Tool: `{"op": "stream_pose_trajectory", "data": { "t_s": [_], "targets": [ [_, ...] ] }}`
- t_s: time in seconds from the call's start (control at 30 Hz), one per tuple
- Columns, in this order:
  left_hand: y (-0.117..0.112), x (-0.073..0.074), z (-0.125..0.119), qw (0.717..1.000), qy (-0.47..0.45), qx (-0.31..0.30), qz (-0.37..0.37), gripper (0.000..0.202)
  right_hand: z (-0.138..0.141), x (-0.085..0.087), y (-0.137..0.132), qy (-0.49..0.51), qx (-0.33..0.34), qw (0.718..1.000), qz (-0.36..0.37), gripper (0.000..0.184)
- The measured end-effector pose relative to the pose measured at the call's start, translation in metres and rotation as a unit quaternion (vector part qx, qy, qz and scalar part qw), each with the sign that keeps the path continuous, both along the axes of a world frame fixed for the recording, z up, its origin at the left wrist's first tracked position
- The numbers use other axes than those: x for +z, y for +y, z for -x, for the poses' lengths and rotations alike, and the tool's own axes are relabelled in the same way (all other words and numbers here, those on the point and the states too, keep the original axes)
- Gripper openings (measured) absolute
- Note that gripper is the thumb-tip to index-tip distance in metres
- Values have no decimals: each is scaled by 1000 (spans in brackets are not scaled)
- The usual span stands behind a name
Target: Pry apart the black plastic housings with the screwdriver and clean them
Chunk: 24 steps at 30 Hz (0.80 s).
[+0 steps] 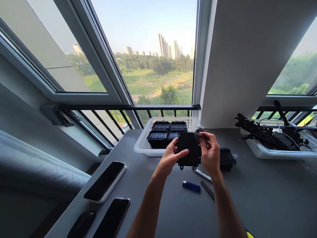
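Observation:
Above the grey table I hold a flat black plastic square part (188, 150) between both hands. My left hand (170, 158) grips its left edge, thumb on the face. My right hand (210, 151) closes on its right side and pinches a small dark roundish piece (198, 133) at the part's top right corner. Under my right hand, another black part (227, 158) lies on the table. Behind my hands, a white basket (143, 143) holds several more black parts (165, 133).
A blue lighter (191, 186), a white marker (202, 174) and a dark flat strip (207, 190) lie on the table (267, 198) below my hands. Two phones (105, 181) and a dark case (81, 224) sit front left. A second white basket (264, 150) with cables stands right.

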<state>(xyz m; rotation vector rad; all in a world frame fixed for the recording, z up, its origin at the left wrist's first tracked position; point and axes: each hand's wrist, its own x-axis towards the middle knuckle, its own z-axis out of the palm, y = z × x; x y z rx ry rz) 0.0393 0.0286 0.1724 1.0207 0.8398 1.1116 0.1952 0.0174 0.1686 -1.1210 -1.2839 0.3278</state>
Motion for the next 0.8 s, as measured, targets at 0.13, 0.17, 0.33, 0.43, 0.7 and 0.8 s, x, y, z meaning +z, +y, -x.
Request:
{"op": "stream_pose_trajectory", "data": {
  "t_s": [0.13,0.17,0.33,0.43,0.7,0.8],
  "targets": [
    [-1,2,-4,999,-7,11,-36,55,-6,2,-1,-72,-73,994,-29,25],
    [-1,2,-4,999,-6,11,-43,54,-8,2,-1,-101,-76,992,-25,27],
    [1,2,-1,997,7,45,-57,57,-11,-1,-2,-202,-30,979,2,39],
    [3,0,2,997,-15,63,-45,63,-7,-2,-4,-222,3,975,7,42],
    [13,4,24,980,-61,178,-61,63,-9,9,-33,-271,211,931,121,38],
    [15,5,29,968,-75,223,-90,63,0,-4,-53,-321,286,883,186,36]
  ]
}}
